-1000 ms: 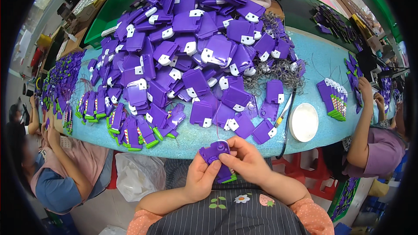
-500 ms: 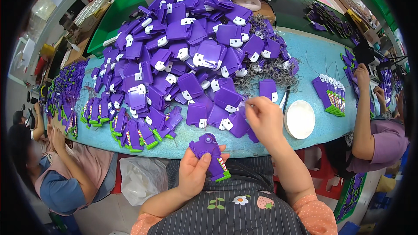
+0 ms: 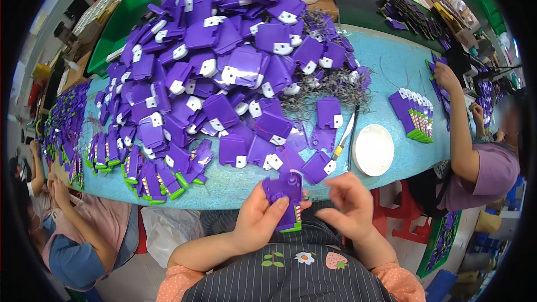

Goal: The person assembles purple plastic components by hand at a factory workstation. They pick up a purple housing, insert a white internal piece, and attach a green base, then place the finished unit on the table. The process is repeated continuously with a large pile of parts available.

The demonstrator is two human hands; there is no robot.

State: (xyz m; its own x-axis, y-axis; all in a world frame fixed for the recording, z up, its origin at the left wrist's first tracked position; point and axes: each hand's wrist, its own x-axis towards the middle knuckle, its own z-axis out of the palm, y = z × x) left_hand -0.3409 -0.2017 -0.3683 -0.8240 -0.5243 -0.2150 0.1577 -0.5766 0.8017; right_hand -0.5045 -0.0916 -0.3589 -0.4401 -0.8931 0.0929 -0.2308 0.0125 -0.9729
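Note:
My left hand [image 3: 258, 221] grips a purple plastic housing [image 3: 292, 208] with a green lower edge and a red-and-white striped strip, thumb across its face. Just right of it my right hand [image 3: 352, 204] hovers, thumb and forefinger apart, and I see nothing between them. Beyond both hands lies a heap of purple plastic shells [image 3: 204, 78] with white corner pieces. Its nearest loose shell [image 3: 318, 166] rests by the table edge, close to my right hand. A craft knife [image 3: 341, 144] with a yellow part on its handle lies between the shells and a round white dish [image 3: 373, 150].
Tangled grey wires [image 3: 330, 92] lie along the heap's right side. Green-edged housings sit in a fanned row [image 3: 414, 114] at right and a cluster [image 3: 156, 176] at left on the blue table [image 3: 386, 50]. Co-workers sit on both sides. A white plastic bag [image 3: 168, 232] hangs below the left edge.
My right hand has drawn back from the shells toward my body, beside the housing, its fingers parting. The left hand still holds the housing, now slightly further right. The whole view has shifted.

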